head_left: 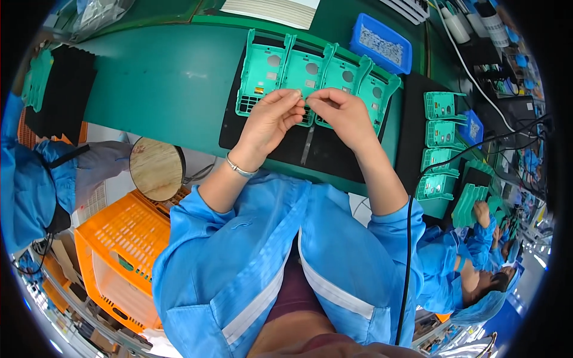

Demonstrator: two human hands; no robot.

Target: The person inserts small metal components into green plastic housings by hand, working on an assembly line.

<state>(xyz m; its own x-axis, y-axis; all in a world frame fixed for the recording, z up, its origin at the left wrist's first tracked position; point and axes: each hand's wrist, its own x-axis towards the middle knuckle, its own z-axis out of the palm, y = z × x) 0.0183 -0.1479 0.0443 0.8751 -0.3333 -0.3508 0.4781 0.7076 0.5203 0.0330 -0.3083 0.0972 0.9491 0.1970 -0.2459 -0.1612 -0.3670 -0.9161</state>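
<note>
Two bare hands are working face to face above the near ends of the green cases. The left grip (265,124) is pinching, its thumb and forefinger drawn together, with the other fingers curling loosely beneath. The right grip (346,116) is facing it just beside, thumb and forefinger also nearly meeting. Whether either is holding a small piece is impossible to tell, since anything between the fingertips is too small to make out.

Four green cases are lying side by side on a black mat (337,156), just beyond and under both grips. The leftmost case (262,68) is sitting ahead of the left grip and showing a small orange-yellow patch; the rightmost case (377,95) is resting beyond and to the right of the right grip. Farther beyond the right grip, a blue tray (356,51) is holding many small pale pieces (382,46). The green tabletop (149,77) is stretching away left of the left grip.

The step in hand appears to be fine two-handed fingertip work, perhaps readying a tiny part for a case. The next move is probably calling for a light, steady pinch, with one grip easing off while the other is lining up over a case.
</note>
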